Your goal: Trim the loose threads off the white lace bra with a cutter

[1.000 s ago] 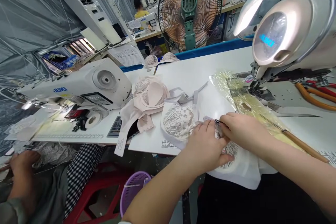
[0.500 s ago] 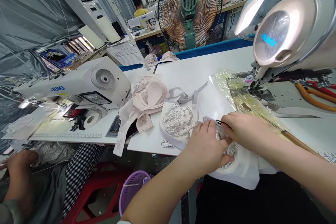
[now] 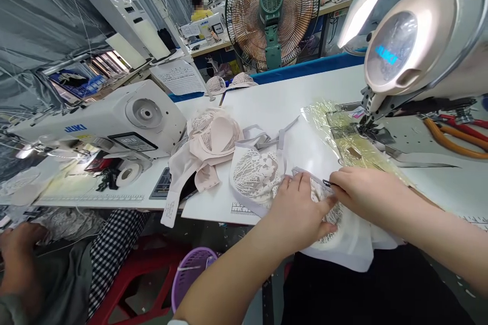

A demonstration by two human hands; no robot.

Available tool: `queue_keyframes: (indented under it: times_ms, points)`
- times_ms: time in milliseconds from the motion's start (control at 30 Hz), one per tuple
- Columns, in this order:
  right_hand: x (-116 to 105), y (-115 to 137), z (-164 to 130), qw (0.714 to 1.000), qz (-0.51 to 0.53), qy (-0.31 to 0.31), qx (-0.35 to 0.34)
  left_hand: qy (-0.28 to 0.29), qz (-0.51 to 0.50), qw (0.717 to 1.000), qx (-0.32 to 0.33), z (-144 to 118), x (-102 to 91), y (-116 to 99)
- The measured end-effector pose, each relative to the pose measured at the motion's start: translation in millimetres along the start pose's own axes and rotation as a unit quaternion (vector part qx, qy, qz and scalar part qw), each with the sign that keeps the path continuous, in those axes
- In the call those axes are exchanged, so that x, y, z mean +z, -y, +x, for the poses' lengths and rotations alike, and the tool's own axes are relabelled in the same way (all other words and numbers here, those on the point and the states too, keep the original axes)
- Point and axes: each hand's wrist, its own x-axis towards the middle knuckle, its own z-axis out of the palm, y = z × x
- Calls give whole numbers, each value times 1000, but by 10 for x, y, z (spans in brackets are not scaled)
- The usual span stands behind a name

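A white lace bra with pale grey edging lies across the front of the table, its near part hanging over the edge towards my lap. My left hand rests on the lace between the cups, fingers spread and pressing the fabric down. Just to its right, my right hand is closed around a small black tool. Only the tool's dark tip shows, close to the grey edge of the lace; the rest is hidden in my fingers.
Beige bras are heaped to the left, beside a white sewing machine. A lit sewing machine head stands right, with orange-handled scissors near it. A fan is behind the table. A co-worker's hand is far left.
My right hand has moved slightly right along the lace edge with the black tool. My left hand stays on the bra. The whole view has shifted a little.
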Motion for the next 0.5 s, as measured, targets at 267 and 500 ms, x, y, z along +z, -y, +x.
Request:
queue_keyframes:
  times_ms: [267,500]
  points:
    - [-36,103,91,1000,-2,6,4,-10,3,1000,3,0,25,6]
    - [-15,-66,-90,1000,4,24,-2,-6,-5,1000,-13,6,22,-9]
